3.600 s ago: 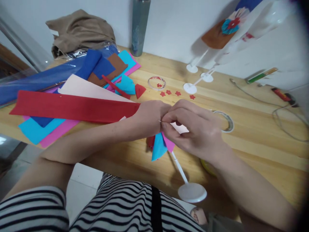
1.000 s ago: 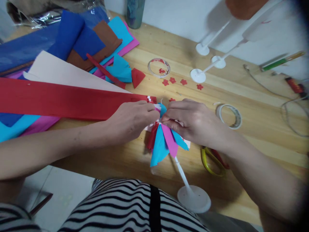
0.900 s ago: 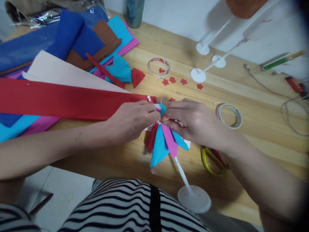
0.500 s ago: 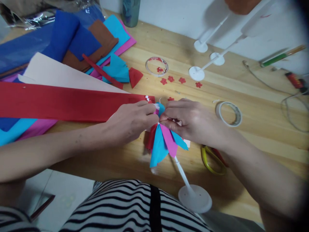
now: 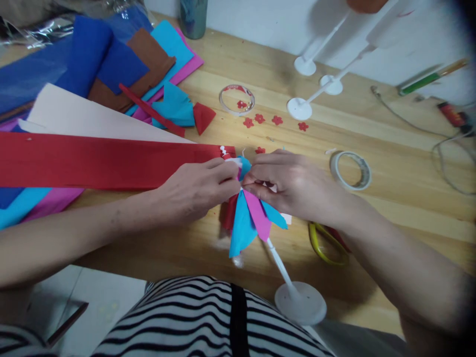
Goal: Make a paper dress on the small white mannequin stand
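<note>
A paper flower (image 5: 248,218) with cyan, pink and red petals lies near the front of the wooden table (image 5: 390,208), fixed on a white stick with a round base (image 5: 300,302) that hangs past the table edge. My left hand (image 5: 197,188) and my right hand (image 5: 293,186) meet over the flower's top, both with fingers pinched closed on the gathered paper. The petals fan out below my fingers toward me. A long red paper strip (image 5: 92,158) runs leftward from my left hand.
Sheets of blue, brown, cyan, pink and cream paper (image 5: 111,64) lie at the left. A tape roll (image 5: 351,169), yellow-handled scissors (image 5: 327,243), small red paper flowers (image 5: 275,120), a clear ring (image 5: 237,99), white stands (image 5: 299,106), a bottle (image 5: 192,17) and cables (image 5: 449,163) lie around.
Since the oldest frame my hands have lowered the flower to the table and the view has tilted down. Over the last second both hands barely move, working at the flower's top.
</note>
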{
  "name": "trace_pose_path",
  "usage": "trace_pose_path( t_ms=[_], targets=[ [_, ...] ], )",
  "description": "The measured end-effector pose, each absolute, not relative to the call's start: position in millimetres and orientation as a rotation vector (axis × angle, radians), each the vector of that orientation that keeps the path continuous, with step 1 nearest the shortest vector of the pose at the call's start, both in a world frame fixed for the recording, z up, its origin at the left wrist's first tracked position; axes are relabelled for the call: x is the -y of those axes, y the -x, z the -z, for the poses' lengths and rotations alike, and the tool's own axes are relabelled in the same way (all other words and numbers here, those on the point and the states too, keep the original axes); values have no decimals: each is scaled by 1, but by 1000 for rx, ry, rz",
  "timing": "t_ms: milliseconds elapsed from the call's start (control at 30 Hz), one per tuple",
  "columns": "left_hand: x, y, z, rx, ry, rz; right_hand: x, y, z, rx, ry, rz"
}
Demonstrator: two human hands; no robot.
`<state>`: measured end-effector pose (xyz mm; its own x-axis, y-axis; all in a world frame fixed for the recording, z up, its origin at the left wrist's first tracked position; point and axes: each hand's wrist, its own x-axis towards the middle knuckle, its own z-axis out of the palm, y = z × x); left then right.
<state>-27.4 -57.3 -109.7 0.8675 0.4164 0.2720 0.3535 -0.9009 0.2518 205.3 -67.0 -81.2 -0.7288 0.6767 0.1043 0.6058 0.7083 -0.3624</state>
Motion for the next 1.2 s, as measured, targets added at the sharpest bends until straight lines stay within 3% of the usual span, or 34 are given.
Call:
trace_pose_path(
  t_ms=[500, 1000, 1200],
  targets=[
    [57, 22, 121, -591, -2840, -559, 67, -207, 85, 2686, 1046, -431],
    [43, 8, 112, -589, -2791, -412, 66, -208, 90, 2626, 1014, -462],
    [41, 1, 99, -696, -2513, -294, 66, -208, 92, 2595, 1013, -493]
  ],
)
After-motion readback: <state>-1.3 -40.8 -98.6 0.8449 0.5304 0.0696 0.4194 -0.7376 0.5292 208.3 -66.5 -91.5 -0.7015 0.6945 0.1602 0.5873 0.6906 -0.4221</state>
